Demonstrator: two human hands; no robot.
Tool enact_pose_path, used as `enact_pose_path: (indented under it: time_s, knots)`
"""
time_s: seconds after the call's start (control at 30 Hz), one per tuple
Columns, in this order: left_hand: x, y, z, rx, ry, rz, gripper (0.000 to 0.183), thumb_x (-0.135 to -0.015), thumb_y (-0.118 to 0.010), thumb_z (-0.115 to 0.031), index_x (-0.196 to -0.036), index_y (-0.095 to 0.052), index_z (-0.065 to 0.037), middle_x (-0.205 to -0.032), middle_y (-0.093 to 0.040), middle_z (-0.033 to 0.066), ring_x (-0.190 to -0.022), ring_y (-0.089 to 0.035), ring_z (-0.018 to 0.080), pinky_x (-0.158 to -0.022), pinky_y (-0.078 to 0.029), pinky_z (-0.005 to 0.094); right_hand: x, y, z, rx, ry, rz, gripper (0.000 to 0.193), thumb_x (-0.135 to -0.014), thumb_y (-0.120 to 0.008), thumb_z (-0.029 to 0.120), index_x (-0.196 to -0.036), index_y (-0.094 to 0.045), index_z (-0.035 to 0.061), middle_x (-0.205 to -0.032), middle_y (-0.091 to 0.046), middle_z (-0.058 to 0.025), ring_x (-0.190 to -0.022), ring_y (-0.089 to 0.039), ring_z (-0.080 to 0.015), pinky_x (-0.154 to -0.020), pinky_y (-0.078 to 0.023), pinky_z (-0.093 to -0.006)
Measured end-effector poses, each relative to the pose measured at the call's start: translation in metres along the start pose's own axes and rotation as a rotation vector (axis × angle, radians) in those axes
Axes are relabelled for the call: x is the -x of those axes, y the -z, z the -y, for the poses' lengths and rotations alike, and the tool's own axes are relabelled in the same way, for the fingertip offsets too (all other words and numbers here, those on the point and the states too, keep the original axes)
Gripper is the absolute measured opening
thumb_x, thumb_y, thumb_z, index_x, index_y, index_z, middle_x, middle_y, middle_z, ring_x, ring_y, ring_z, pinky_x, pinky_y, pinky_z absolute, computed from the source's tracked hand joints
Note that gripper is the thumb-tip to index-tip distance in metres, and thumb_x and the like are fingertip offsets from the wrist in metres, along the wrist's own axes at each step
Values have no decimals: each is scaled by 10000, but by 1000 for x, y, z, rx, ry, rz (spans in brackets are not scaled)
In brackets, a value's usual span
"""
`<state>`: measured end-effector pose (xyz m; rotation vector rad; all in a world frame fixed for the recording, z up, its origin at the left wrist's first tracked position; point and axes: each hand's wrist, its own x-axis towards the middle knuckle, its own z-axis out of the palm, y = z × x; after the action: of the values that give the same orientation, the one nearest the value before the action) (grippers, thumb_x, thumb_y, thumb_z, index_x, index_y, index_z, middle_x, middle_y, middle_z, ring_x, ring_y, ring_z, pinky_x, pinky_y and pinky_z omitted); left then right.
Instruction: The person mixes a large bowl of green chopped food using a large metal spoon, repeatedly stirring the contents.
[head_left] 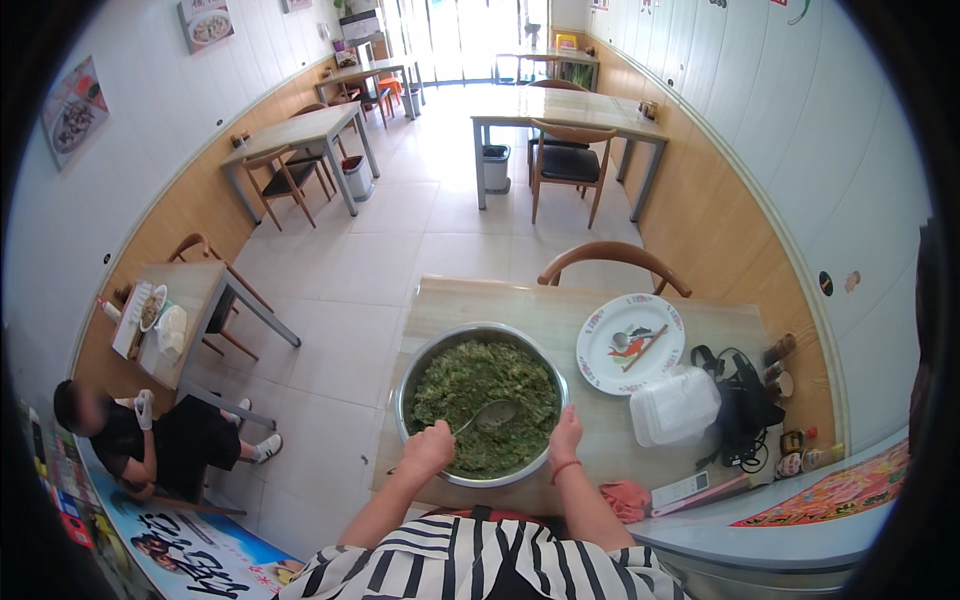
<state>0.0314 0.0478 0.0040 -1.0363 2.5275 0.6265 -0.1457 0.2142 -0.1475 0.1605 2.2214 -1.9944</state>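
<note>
Fingers of the left hand [428, 449] are gripping a metal spoon [494, 412] by its handle, and I am seeing its head lying in the chopped green mixture [482, 370]. The right hand [565, 437] is resting folded at the bowl's right rim; I cannot tell whether its fingertips are pinching the metal.

Around the mixture, the round metal bowl [484, 333] is standing close to the left edge of the bench [545, 305]. That edge is worrying me most: should the spoon be pushing leftward while the right hand is giving way, the bowl could be sliding off. Mixture is reaching near the rim, so a hasty scoop could be tipping some over. If the handle is getting slick, it could be twisting in the grip.

Farther right, a white plate [594, 352] is lying near the far edge, with plastic containers [676, 404] just beside it. A pink cloth [627, 499] is bunching towards the near right corner, where a swinging right elbow could be catching it.
</note>
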Motion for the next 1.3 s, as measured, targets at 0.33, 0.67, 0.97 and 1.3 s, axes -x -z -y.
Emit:
enact_pose_path:
  time_s: [0.33, 0.67, 0.97, 1.3]
  knots:
    - [-3, -1, 2, -4, -53, -41, 283, -880, -555, -270, -969, -543, -1, -914, -654, 236, -889, -638, 397, -779, -500, 480, -5, 1, -11, 7, -7, 27, 509, -988, -388, 392, -964, -612, -65, -786, -568, -52, -717, -469, -135, -695, -412, -294]
    - [-8, -6, 6, -1, -73, -50, 280, -879, -558, -264, -968, -542, 0, -906, -655, 232, -888, -638, 400, -772, -501, 483, 1, 4, 8, 74, -94, 87, 523, -983, -340, 370, -1048, -582, -89, -1003, -628, -224, -935, -581, -317, -842, -412, -399]
    - [-10, -11, 8, 10, -78, -62, 266, -876, -554, -249, -962, -540, 2, -894, -654, 235, -873, -637, 409, -763, -500, 493, -2, 0, -6, -5, -12, 2, 510, -988, -387, 398, -943, -611, -59, -760, -552, -37, -698, -451, -127, -672, -404, -297]
    - [-11, -15, 9, 8, -84, -85, 240, -858, -553, -227, -932, -535, 1, -849, -651, 243, -829, -642, 415, -745, -505, 498, 4, 1, 6, 49, 75, 11, 528, -995, -370, 390, -960, -601, -83, -795, -571, -54, -726, -469, -140, -707, -413, -302]
